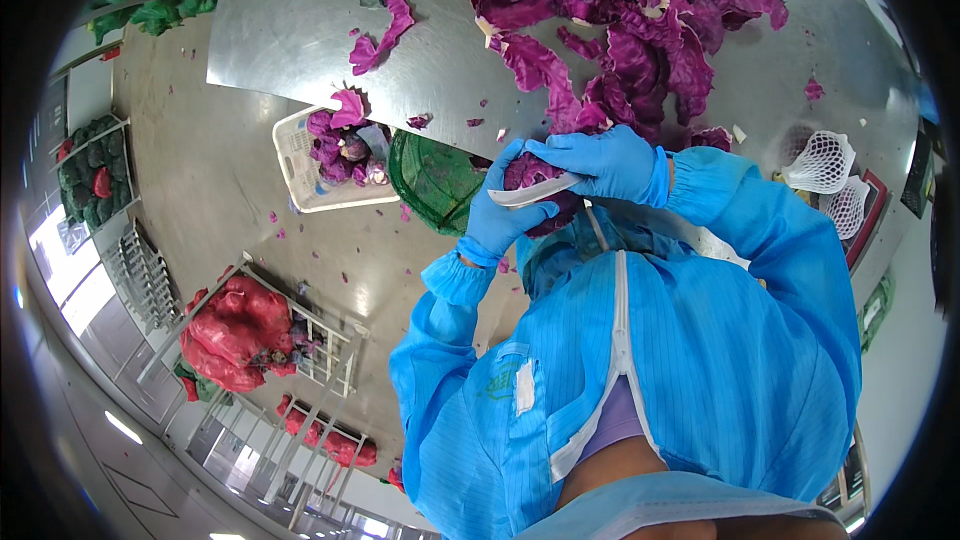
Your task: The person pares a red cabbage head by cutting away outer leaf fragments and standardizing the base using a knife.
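My left hand (495, 206), in a blue glove, cups a red cabbage (525, 171) just off the near edge of the steel table. In my right hand (611, 161), also gloved, is a knife whose pale blade (531, 192) lies across the cabbage. The fingers of the right hand also touch the top of the cabbage. Its handle is hidden in that hand. Just beyond my hands, a heap of loose red cabbage leaves (637, 37) covers part of the table.
Below the steel table (292, 37) stand a white plastic crate (300, 191) with red cabbage pieces and a green mesh basket (435, 184). White foam nets (821, 161) lie at the right. Red mesh sacks (236, 330) rest on a metal rack at lower left; scraps litter the floor (345, 240).
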Demonstrator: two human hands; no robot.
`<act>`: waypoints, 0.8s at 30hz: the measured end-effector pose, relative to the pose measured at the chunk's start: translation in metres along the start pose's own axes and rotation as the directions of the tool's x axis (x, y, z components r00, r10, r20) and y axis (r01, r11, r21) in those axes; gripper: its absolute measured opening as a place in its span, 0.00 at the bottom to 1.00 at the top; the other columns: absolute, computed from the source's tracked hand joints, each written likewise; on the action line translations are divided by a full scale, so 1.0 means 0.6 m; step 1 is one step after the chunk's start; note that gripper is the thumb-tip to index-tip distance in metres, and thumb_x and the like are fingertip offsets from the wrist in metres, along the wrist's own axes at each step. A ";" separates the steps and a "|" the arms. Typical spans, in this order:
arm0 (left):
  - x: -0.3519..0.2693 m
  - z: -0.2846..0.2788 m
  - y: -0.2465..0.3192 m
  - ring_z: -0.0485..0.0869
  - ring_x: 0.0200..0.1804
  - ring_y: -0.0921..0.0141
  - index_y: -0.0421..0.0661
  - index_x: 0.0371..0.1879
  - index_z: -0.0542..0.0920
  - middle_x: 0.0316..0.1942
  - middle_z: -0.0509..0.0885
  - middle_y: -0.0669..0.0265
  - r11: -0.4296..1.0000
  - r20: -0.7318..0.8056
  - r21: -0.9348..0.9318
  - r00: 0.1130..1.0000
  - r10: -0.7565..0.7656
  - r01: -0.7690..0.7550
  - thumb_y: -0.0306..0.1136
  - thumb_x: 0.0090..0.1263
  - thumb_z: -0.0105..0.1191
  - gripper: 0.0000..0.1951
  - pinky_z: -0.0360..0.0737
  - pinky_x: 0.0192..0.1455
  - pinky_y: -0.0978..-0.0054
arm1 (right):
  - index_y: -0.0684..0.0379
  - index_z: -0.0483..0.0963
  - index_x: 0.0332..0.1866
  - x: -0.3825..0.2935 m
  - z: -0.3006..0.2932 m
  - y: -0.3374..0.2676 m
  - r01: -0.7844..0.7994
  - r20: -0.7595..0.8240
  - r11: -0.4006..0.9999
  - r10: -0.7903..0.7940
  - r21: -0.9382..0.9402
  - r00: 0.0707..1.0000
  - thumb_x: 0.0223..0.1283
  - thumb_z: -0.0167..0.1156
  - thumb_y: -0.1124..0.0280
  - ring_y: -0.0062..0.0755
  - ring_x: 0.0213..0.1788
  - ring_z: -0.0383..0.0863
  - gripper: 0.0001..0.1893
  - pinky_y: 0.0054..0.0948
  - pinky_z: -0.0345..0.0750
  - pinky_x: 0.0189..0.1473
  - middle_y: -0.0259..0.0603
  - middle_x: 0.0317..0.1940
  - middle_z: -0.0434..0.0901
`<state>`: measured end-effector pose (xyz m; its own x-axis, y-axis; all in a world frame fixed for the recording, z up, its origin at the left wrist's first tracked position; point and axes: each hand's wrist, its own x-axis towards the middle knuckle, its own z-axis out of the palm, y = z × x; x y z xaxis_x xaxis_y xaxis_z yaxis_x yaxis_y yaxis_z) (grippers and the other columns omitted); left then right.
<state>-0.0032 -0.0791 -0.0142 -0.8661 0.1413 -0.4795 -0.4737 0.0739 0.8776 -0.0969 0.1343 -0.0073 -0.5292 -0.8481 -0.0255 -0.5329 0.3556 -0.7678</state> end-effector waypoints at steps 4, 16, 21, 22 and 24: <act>0.013 0.001 -0.013 0.79 0.59 0.66 0.40 0.69 0.60 0.60 0.76 0.57 0.994 -0.040 0.105 0.999 0.029 -0.025 0.34 0.49 0.74 0.47 0.78 0.60 0.71 | 0.51 0.63 0.70 0.005 0.004 -0.015 0.031 -0.076 0.997 -0.037 -0.076 0.996 0.61 0.60 0.62 0.32 0.31 0.79 0.31 0.29 0.76 0.25 0.34 0.38 0.74; 0.013 0.016 -0.013 0.79 0.59 0.67 0.40 0.69 0.60 0.58 0.78 0.57 0.984 -0.064 0.165 0.995 0.074 -0.063 0.32 0.53 0.72 0.45 0.78 0.61 0.70 | 0.63 0.62 0.68 -0.007 0.020 -0.009 0.046 -0.172 0.953 -0.101 -0.300 0.980 0.59 0.58 0.65 0.33 0.23 0.77 0.31 0.32 0.73 0.19 0.39 0.35 0.74; 0.018 0.019 -0.012 0.79 0.59 0.66 0.39 0.70 0.59 0.61 0.76 0.57 0.980 -0.023 0.195 0.999 0.048 -0.042 0.34 0.52 0.70 0.45 0.75 0.63 0.71 | 0.62 0.67 0.62 0.000 0.047 0.020 0.020 -0.258 0.911 -0.138 -0.413 0.956 0.56 0.60 0.64 0.33 0.23 0.78 0.28 0.33 0.72 0.19 0.40 0.32 0.75; 0.014 0.022 0.013 0.79 0.60 0.65 0.40 0.70 0.59 0.61 0.76 0.57 0.979 -0.010 0.205 1.000 0.020 -0.017 0.36 0.51 0.70 0.46 0.74 0.64 0.70 | 0.61 0.69 0.58 0.005 0.038 0.028 0.033 -0.248 0.931 -0.131 -0.364 0.960 0.56 0.61 0.64 0.34 0.23 0.78 0.24 0.34 0.72 0.20 0.40 0.32 0.75; 0.007 0.018 0.012 0.77 0.62 0.63 0.40 0.71 0.59 0.62 0.75 0.55 0.977 -0.060 0.211 0.998 0.003 0.009 0.39 0.49 0.71 0.49 0.73 0.65 0.69 | 0.56 0.72 0.48 0.012 0.032 0.029 0.042 -0.258 0.973 -0.102 -0.227 0.961 0.55 0.62 0.66 0.38 0.26 0.79 0.16 0.35 0.73 0.23 0.39 0.31 0.74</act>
<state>-0.0086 -0.0672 -0.0099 -0.8756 0.0824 -0.4759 -0.4374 0.2822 0.8538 -0.0973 0.1271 -0.0332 -0.6244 -0.7499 0.2185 -0.6906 0.3993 -0.6031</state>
